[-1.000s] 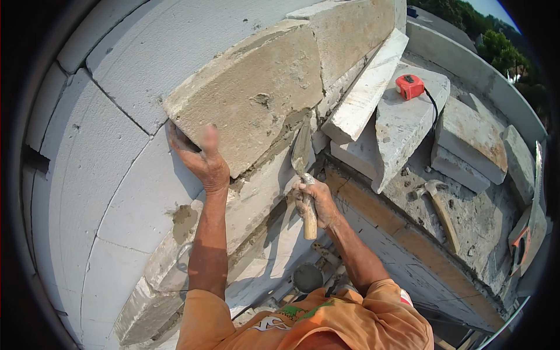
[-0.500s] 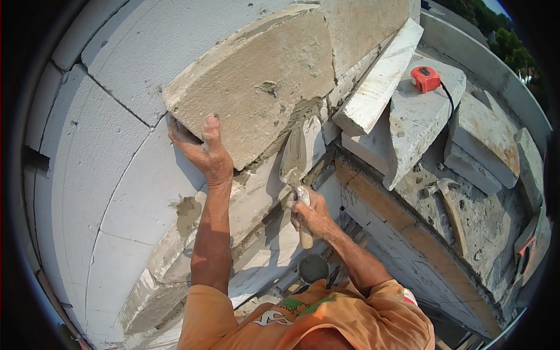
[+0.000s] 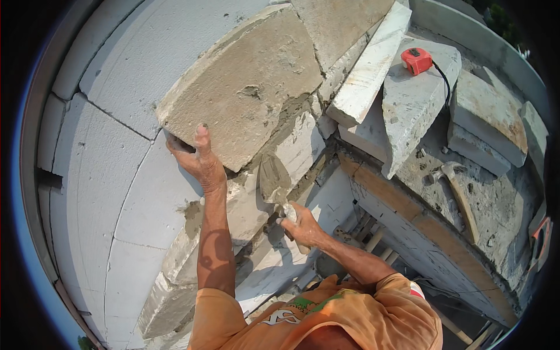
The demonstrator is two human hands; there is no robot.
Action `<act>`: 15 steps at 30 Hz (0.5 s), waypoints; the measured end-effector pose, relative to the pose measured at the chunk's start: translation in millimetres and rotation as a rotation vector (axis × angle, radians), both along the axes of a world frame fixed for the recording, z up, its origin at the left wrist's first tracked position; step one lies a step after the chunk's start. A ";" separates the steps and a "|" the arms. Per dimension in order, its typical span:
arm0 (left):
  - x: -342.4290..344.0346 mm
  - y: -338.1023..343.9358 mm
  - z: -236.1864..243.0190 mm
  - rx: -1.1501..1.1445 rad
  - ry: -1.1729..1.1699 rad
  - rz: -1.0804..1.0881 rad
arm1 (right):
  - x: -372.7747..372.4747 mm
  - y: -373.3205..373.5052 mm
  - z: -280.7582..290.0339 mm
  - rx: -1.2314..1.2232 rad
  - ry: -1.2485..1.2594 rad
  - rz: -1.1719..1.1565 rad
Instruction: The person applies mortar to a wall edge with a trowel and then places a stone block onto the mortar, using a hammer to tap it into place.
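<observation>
My left hand (image 3: 204,162) grips the lower left corner of a large tan-grey masonry block (image 3: 245,87), its thumb on the face and its fingers around the edge, partly hidden. In my right hand (image 3: 302,225) is the pale handle of a pointing trowel (image 3: 274,178). The mortar-coated blade points up and lies against or just over the pale block course (image 3: 300,140) under the large block. Whether the blade touches it, I cannot tell. Wet grey mortar (image 3: 286,122) fills part of the joint along the block's lower right edge.
White block wall (image 3: 140,192) curves along the left, with a mortar smear (image 3: 193,217) near my left forearm. A red tape measure (image 3: 416,61) sits on a loose block piece (image 3: 417,99) at right. A hammer (image 3: 459,198) lies on the ledge, near a red-handled tool (image 3: 541,236).
My right hand has moved the trowel down and left along the joint, away from the mortar at its upper end. My left hand keeps its grip on the block. The view has shifted slightly.
</observation>
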State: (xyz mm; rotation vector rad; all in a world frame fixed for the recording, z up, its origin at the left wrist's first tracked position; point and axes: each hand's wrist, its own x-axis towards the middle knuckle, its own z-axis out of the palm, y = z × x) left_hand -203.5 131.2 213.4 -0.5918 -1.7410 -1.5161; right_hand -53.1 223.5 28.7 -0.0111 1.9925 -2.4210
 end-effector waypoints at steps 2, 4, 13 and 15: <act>1.3 1.5 -1.1 -0.001 0.004 -0.016 | -10.3 14.4 9.5 -0.190 -0.129 0.064; 4.8 8.0 2.4 -0.002 -0.007 -0.062 | -22.5 2.8 -24.3 -0.163 0.016 0.010; 5.4 -23.7 16.1 0.014 -0.110 -0.282 | -18.4 39.8 -37.3 0.323 0.119 -0.243; 8.1 -28.2 19.0 -0.006 -0.102 -0.290 | -37.4 55.7 -22.1 0.445 0.224 -0.287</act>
